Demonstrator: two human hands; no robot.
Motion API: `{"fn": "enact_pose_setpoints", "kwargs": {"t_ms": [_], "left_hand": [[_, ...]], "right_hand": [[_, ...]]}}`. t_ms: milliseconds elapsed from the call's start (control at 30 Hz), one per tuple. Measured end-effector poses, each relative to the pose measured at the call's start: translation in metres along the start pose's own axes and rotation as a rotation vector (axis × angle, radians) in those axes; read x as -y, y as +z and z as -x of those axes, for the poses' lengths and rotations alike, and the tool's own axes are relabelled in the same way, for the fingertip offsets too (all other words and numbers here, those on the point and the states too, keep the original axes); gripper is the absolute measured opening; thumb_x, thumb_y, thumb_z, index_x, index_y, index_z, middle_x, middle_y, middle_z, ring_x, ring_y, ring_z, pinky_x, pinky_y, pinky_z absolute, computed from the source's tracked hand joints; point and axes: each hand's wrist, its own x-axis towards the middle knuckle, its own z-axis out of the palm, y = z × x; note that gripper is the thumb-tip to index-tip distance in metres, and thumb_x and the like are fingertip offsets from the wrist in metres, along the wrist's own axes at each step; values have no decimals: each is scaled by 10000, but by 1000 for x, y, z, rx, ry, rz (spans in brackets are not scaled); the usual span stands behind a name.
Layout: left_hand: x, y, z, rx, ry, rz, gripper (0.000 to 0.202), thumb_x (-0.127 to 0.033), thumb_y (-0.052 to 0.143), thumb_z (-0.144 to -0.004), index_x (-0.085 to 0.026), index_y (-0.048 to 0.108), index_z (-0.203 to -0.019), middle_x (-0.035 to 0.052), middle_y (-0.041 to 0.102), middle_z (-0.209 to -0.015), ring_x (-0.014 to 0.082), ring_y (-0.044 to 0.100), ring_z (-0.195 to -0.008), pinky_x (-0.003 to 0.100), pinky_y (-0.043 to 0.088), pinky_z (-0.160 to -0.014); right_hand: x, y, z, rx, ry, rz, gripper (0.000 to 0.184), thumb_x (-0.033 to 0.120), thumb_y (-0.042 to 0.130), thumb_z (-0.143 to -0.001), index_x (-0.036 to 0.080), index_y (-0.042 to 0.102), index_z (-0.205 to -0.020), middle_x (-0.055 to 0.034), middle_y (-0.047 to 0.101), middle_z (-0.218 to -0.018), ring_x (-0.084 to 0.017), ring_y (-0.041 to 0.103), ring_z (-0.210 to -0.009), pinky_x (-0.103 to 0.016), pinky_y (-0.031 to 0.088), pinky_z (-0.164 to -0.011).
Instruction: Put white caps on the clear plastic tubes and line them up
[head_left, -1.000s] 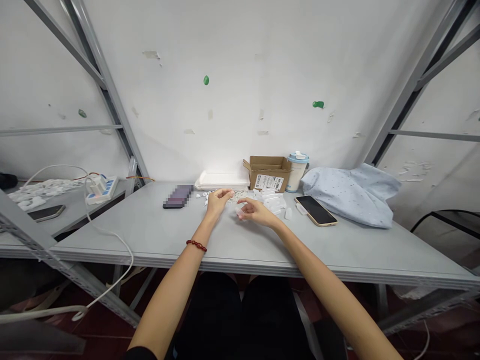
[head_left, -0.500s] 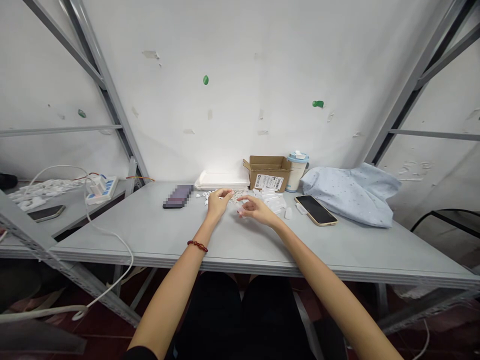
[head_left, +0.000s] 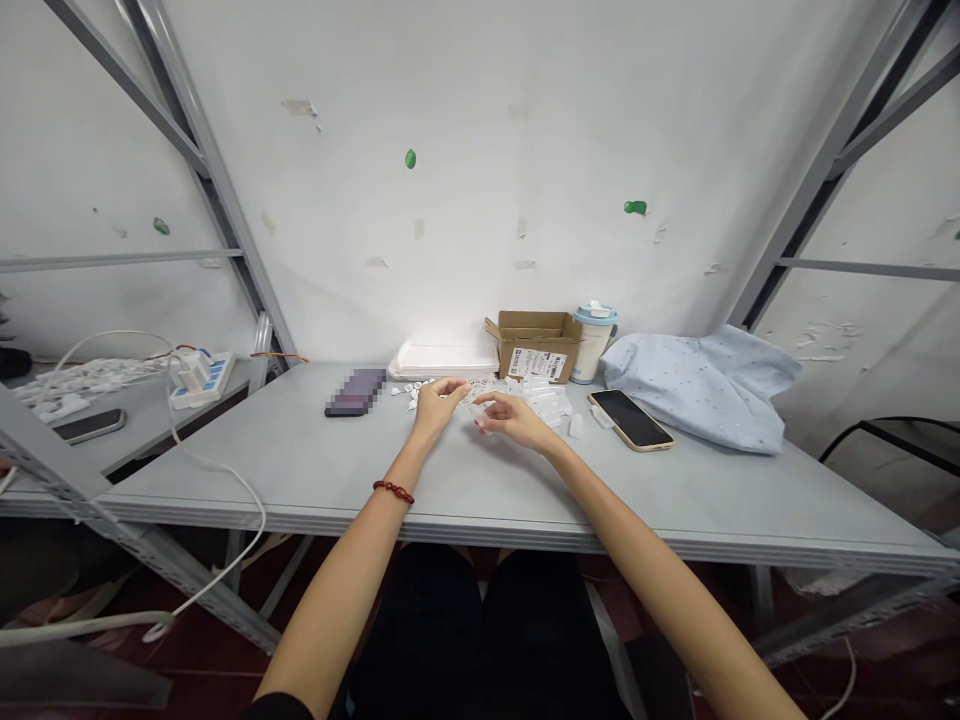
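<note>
Above the grey table my left hand (head_left: 436, 404), a beaded bracelet on its wrist, is closed in a pinch. What it pinches, if anything, is too small to make out. Facing it, my right hand (head_left: 516, 421) has its fingers curled around a small clear plastic piece (head_left: 478, 411). Small white parts (head_left: 420, 388) lie just beyond my left hand. Beyond and beside my right hand is a pile of clear plastic pieces (head_left: 551, 400), with one loose piece (head_left: 576, 426) nearer me.
White stacked trays (head_left: 442, 362), an open cardboard box (head_left: 537, 330) and a lidded cup (head_left: 592, 345) stand along the wall. A phone (head_left: 632, 419) and pale blue cloth (head_left: 705, 390) lie right. A dark, pixelated flat item (head_left: 355, 392) lies left. A white cable (head_left: 225, 465) hangs at left.
Both hands stay in almost the same place, with only slight finger movement. The whole view shifts very slightly.
</note>
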Motion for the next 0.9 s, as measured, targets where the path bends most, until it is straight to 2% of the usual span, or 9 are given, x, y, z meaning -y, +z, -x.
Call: {"fn": "enact_pose_setpoints", "kwargs": {"t_ms": [100,233,333,500,733,833,900], "left_hand": [[-5,0,3,66,-74,48,258,-391,736,-607,-162,701,-721,47,686,-713,192,606,-725,315,456,-699],[-10,0,9,272,-166,5,296,-430,739,-606,-168,702,-739,48,690,-733,191,594,-736,299,420,-665],[-11,-1,10,352,-187,-20,319,-449,722,-635,-172,704,-794,54,700,-788,194,595,-785,291,407,-676],[-6,-4,6,345,-200,28,363,-515,666,-678,-163,686,-766,63,688,-815,183,579,-802,281,406,-693],[-11,-4,9,377,-192,-21,338,-496,670,-678,-169,682,-759,59,692,-809,190,590,-800,290,402,-695],[-8,-1,9,344,-171,-50,340,-488,682,-664,-163,677,-761,59,686,-790,196,595,-787,300,415,-694],[-3,1,7,296,-112,-77,329,-466,694,-650,-157,656,-757,57,677,-782,192,597,-765,305,430,-699]], "right_hand": [[0,-1,-1,-46,-5,-6,321,215,644,-689,193,561,-998,9,639,-703,-159,638,-675,-320,497,-712],[0,-2,-2,-140,-21,-36,297,221,650,-693,183,566,-974,-4,665,-735,-167,662,-712,-334,496,-752],[-1,-3,-3,-192,-29,-81,281,231,657,-691,177,571,-953,-17,685,-758,-169,671,-725,-326,498,-746],[-1,-3,-4,-175,-29,-129,287,230,682,-677,173,583,-940,-32,701,-785,-182,685,-735,-307,495,-705],[1,-2,-2,-165,-12,-116,253,229,669,-698,177,573,-925,-23,699,-754,-184,687,-740,-304,489,-704],[0,-1,-2,-156,10,-118,252,248,670,-709,174,569,-928,-28,700,-756,-184,688,-750,-309,493,-713],[-1,0,-3,-169,39,-118,239,242,668,-714,169,569,-919,-34,697,-751,-185,689,-755,-307,495,-710]]}}
